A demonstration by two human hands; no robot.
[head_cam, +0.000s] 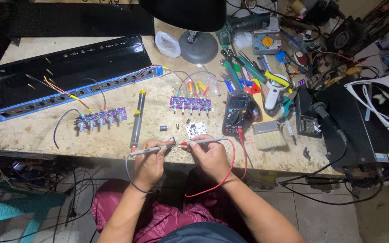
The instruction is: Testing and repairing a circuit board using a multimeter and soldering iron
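Left hand [149, 158] fingers closed on the black probe [151, 150]; right hand [209, 155] fingers closed on the red probe [203, 141]. Both probes lie nearly horizontal, tips converging between the hands on a small dark component [172, 142], roughly equidistant from each. At 12 o'clock on the table [32, 135]: a small white board [196, 129]; at 1 o'clock, the multimeter [236, 113].
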